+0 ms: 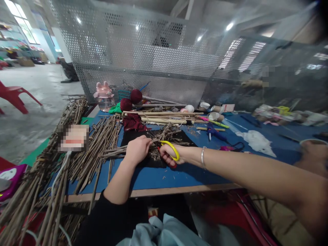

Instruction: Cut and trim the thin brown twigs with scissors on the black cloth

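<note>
My left hand (137, 149) is closed around a few grey-brown twigs (115, 151) that stick out to its left, lying over a black cloth (157, 161). In my right hand (167, 154) is a pair of scissors (174, 150) with a yellow handle loop and some red on the grip. Their blades point toward the fingers of my left hand. Whether the blades touch a twig is too small to tell. Short cut twigs (170, 131) lie heaped on the cloth just beyond both hands.
Long sticks (87, 153) cover the table's left side, near a larger bundle (69, 116). Behind are dark red balls (136, 96) and a pink-lidded bottle (104, 97). A blue glue gun (212, 132) and plastic bag (258, 140) lie right. Another person's blurred hand (314, 153) shows far right.
</note>
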### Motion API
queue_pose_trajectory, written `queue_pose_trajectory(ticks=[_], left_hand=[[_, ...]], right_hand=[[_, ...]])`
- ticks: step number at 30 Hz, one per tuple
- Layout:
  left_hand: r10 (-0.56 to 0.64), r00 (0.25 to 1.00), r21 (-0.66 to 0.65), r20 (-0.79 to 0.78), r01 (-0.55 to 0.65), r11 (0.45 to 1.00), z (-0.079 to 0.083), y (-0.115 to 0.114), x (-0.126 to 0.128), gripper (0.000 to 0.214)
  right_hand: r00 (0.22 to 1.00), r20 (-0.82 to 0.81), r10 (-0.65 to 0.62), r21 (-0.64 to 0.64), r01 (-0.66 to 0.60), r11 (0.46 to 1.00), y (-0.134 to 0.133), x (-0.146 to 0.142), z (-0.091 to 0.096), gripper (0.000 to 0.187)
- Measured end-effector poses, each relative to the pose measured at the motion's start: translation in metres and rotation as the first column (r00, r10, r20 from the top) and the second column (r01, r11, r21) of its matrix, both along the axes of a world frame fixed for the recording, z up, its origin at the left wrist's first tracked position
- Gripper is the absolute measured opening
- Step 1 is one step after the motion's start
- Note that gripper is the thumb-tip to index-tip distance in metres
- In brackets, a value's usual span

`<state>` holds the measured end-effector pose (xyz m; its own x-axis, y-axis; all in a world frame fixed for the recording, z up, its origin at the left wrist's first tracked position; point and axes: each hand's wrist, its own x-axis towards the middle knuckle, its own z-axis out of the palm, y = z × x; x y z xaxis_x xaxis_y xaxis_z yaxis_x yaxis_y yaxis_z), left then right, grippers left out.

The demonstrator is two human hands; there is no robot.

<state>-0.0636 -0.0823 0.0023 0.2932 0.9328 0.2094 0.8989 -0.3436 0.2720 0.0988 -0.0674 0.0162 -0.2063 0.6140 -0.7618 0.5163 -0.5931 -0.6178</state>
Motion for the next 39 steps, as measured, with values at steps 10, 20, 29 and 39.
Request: queue_pose_trajectory(ticks=[10, 20, 29, 39], left_hand=[[0.104, 0.995, -0.021, 0.012, -0.103, 0.994, -0.007, 0.005, -0.007, 0.034], [0.188, 0.981, 0.079, 0.056, -0.192, 0.978, 0.028, 0.028, 0.024, 0.032], [0.072, 0.976, -0.226, -0.205, -0.119, 0.967, 0.036, 0.113, 0.101, 0.049], [-0.238, 0.944, -0.398, -0.229, 0.132, 0.908, 0.057, 0.135, 0.087, 0.040]], right_hand=[[0.983, -0.119, 0.142, 0.185, -0.118, 0.976, -0.022, 0.069, 0.037, 0.017], [0.842, 0.175, -0.510, 0.899, 0.074, 0.431, -0.063, 0.123, -0.046, 0.024], [0.867, 0.002, -0.498, 0.895, 0.221, 0.388, -0.067, 0.130, -0.056, 0.025], [0.878, -0.119, -0.464, 0.889, 0.303, 0.344, -0.063, 0.133, -0.063, 0.027]])
